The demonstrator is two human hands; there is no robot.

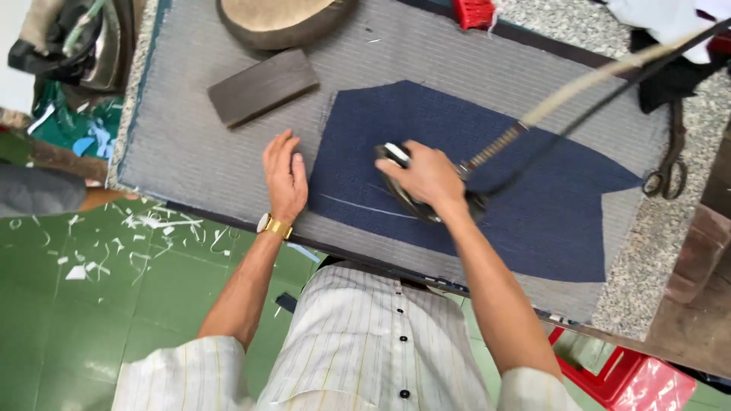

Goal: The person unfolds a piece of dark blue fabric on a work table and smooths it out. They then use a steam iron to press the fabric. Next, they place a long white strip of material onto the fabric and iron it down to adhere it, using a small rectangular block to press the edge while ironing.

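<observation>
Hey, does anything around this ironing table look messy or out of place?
Yes: white scraps litter the green floor left of the table. On the padded table, the right hand grips the iron on navy cloth, which the left hand holds flat; nothing there looks odd.

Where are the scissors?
In the head view, the scissors lie at the far right on the speckled counter, just past the grey pad's right edge, beside the blue cloth's pointed tip.

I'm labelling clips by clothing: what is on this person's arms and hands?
Both forearms are bare below short, loose sleeves of a pale striped shirt with dark buttons. The left hand has a gold-coloured wristwatch at the wrist. The right hand shows no gloves or jewellery.
</observation>
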